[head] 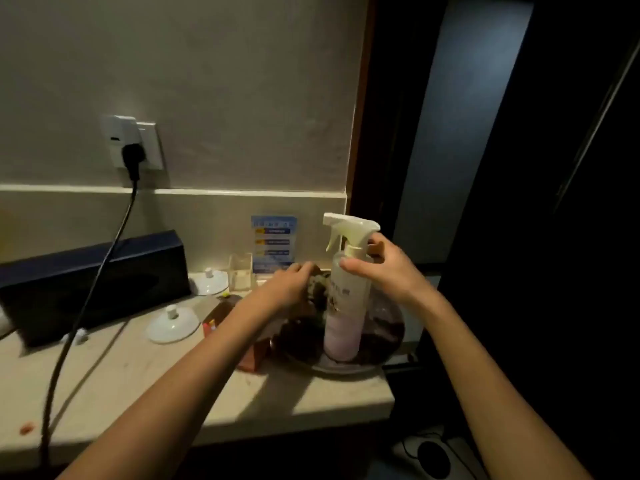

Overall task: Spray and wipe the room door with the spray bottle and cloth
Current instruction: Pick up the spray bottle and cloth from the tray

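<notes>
A clear spray bottle [344, 317] with pale pink liquid and a white trigger head stands upright on a round tray [346, 368] at the right end of the counter. My right hand [384, 268] is wrapped around its neck just under the trigger. Left of the bottle, my left hand [294, 282] closes its fingers on a dark, crumpled cloth [320, 292] lying on the same tray. The room door [460, 133] is the dark panel at the right, beyond the counter's end.
A pale counter [138, 375] runs along the wall. On it sit a dark box [93, 282], two white lids [173, 323], a clear holder [240, 271] and a small red-brown block [258, 355]. A black cable [100, 271] hangs from the wall socket [135, 143].
</notes>
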A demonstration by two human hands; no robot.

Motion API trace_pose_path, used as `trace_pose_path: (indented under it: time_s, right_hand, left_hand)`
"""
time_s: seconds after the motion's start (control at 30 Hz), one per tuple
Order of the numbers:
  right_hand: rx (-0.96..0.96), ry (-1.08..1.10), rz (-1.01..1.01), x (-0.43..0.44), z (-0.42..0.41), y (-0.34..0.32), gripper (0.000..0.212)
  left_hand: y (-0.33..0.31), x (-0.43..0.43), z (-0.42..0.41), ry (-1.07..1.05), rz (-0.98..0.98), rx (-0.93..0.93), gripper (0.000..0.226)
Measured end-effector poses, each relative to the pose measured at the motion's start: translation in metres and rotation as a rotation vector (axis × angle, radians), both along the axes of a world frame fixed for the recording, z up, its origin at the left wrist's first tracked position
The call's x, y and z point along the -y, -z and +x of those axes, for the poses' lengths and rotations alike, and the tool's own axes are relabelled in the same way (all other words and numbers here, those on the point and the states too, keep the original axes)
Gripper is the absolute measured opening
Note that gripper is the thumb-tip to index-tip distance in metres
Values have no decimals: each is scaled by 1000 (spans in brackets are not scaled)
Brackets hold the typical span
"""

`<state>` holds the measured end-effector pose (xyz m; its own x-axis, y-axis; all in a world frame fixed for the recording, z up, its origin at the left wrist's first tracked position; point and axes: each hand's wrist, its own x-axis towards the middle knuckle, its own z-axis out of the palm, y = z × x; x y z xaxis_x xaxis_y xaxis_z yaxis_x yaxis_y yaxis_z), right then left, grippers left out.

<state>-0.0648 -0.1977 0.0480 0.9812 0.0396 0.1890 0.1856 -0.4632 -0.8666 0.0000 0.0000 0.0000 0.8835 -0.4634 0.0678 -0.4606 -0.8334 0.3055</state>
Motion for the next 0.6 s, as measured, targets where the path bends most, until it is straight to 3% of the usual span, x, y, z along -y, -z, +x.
trace_pose_path:
  time_s: [0.1, 0.2, 0.3, 0.4, 0.6]
  right_hand:
    - [-90, -145, 110, -6, 18, 0, 49]
    - [-76, -215, 157, -10, 23, -1, 51]
    - [-79, -257, 140, -17, 25, -6, 51]
    - [8, -259, 109, -22, 23, -14, 35]
    - [101, -148, 178, -15, 4, -20, 28]
  left_hand:
    - [13, 10, 23, 56, 193, -203, 114]
    - [29, 19, 39, 127, 243, -176, 129]
    - [40, 17, 50, 211, 171, -72, 125]
    - [44, 14, 55, 265, 81, 39, 108]
    - [30, 14, 53, 233, -10, 59, 101]
